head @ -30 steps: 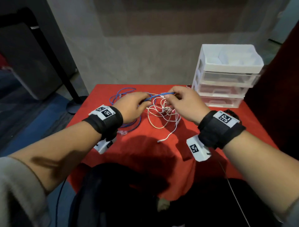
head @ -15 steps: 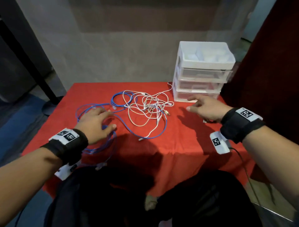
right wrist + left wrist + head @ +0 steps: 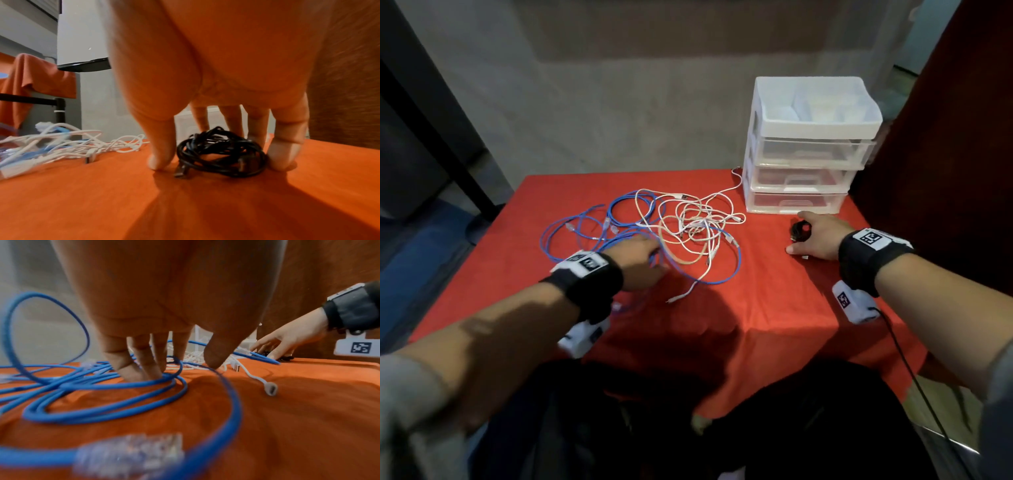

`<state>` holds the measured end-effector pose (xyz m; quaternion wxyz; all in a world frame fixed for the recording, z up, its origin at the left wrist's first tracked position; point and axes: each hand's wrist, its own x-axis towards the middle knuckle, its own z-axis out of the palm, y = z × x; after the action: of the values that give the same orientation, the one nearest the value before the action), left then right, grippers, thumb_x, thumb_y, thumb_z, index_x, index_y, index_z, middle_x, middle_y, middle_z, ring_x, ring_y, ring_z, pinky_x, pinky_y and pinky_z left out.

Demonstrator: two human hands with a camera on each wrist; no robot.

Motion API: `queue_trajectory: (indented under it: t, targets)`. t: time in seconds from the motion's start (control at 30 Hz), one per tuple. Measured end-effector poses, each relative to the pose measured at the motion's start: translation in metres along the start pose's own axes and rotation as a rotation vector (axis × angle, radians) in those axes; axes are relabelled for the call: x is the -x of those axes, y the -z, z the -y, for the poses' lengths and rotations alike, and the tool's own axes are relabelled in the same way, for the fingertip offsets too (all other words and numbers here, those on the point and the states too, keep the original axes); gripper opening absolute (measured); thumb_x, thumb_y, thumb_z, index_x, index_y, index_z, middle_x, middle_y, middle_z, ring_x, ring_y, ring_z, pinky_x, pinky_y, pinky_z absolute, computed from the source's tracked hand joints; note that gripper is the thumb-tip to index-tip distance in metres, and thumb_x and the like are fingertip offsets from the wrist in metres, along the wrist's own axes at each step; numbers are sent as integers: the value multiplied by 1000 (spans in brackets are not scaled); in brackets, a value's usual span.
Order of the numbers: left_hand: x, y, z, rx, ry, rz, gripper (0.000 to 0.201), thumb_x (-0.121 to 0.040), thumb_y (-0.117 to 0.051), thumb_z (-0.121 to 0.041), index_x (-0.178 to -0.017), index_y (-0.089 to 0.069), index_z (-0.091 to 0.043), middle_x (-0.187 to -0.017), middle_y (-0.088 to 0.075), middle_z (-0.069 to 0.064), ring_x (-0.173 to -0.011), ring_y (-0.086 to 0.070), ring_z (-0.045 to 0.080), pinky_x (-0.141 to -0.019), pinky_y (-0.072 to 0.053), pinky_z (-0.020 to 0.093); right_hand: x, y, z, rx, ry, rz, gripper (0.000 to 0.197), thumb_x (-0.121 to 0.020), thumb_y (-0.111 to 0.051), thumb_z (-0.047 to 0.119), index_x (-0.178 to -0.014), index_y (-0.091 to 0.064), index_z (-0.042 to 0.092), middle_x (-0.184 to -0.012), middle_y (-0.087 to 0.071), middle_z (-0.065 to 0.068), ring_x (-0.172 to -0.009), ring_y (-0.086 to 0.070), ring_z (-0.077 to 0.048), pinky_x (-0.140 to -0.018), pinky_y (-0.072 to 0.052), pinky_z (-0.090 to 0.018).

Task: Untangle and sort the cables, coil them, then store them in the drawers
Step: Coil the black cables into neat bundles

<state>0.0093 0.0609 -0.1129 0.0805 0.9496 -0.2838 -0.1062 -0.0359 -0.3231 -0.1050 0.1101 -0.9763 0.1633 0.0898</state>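
Observation:
A tangle of blue cable [image 3: 571, 233] and white cables [image 3: 688, 222] lies on the red table [image 3: 756, 325]. My left hand [image 3: 640, 257] reaches down onto the blue loops. In the left wrist view its straight fingers [image 3: 144, 369] press into a blue cable [image 3: 102, 386] loop, thumb apart. A small black cable [image 3: 799, 231] coil lies in front of the white drawer unit [image 3: 808, 154]. My right hand [image 3: 815, 236] covers it. In the right wrist view the thumb and fingers [image 3: 283, 154] close round the black cable [image 3: 222, 155], tips on the cloth. All three clear drawers look closed.
A blurred clear plug [image 3: 131, 456] on the blue cable lies just under my left wrist. A white cable end [image 3: 271, 388] points toward the table's front. A black pole [image 3: 438, 137] stands off the left edge, a dark red curtain [image 3: 945, 137] at right.
Both hands let go of the blue cable they held up over the tangle. The left went down onto the blue loops, then slid right. The right moved to the black coil.

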Motion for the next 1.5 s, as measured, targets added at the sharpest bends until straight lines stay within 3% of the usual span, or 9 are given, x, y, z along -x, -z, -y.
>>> queue_trajectory:
  t: [0.33, 0.5, 0.6, 0.8, 0.93, 1.03, 1.13, 1.33, 1.5]
  targets:
    - [-11, 8, -13, 133, 243, -226, 19, -86, -48, -34, -99, -58, -24, -100, -67, 4, -94, -63, 30, -84, -51, 34, 2, -1, -6, 16, -34, 31, 65, -77, -74, 51, -137, -49, 48, -121, -43, -9, -113, -56, -35, -101, -48, -37]
    - [11, 7, -31, 371, 148, -447, 15, -86, -52, -37, -93, -60, -27, -90, -64, -4, -79, -63, 19, -77, -50, 30, 7, 1, -1, 54, -36, 62, 69, -77, -70, 54, -141, -46, 50, -128, -42, -11, -119, -53, -38, -105, -47, -39]
    - [15, 1, -60, 575, 88, -504, 10, -90, -59, -27, -94, -67, -24, -83, -66, -7, -66, -60, 9, -72, -49, 24, 14, 5, 6, -24, -18, 77, 59, -73, -78, 49, -128, -57, 46, -122, -46, -8, -101, -60, -27, -86, -53, -30]
    - [12, -8, -117, 1126, 164, -175, 20, -103, -53, -36, -95, -60, -20, -90, -59, 4, -85, -59, 17, -64, -49, 22, 52, 22, 43, -367, 236, 56, 33, -74, -85, 27, -101, -68, 36, -91, -75, 0, -67, -71, -11, -57, -53, -22]
    - [7, -1, -133, 1385, 349, 27, 47, -101, -34, -63, -134, -49, -33, -138, -51, -5, -125, -55, 21, -95, -53, 46, 88, 35, 84, -409, 422, 67, 45, -77, -83, 23, -116, -67, 37, -83, -73, -3, -66, -71, -23, -55, -53, -22]
    - [8, 9, -128, 1706, 353, 150, 64, -93, -34, -76, -136, -55, -34, -134, -60, -2, -117, -60, 30, -94, -53, 56, 103, 39, 108, -242, 509, 52, 59, -78, -81, 34, -131, -58, 45, -102, -55, 1, -83, -63, -13, -66, -43, -9]
    - [18, 16, -123, 1992, 293, 288, 65, -91, -40, -75, -128, -62, -26, -114, -69, 4, -98, -68, 32, -83, -54, 61, 112, 35, 130, -154, 572, 49, 65, -77, -79, 38, -135, -53, 49, -101, -42, 4, -88, -56, -10, -69, -39, -15]
    - [42, 11, -90, 1969, 187, 142, 62, -97, -43, -64, -129, -64, -15, -116, -72, 8, -97, -71, 30, -93, -56, 51, 109, 16, 168, -143, 672, 13, 104, -65, -79, 68, -152, -29, 40, -129, -52, -6, -119, -55, -24, -99, -46, -35]
    - [72, 2, -36, 1933, 255, 31, 44, -105, -39, -44, -112, -64, -9, -101, -74, 11, -86, -73, 23, -76, -62, 37, 111, 0, 181, -226, 769, 74, 124, -58, -54, 98, -160, -14, 40, -166, -28, 0, -152, -27, -16, -123, -26, -36]
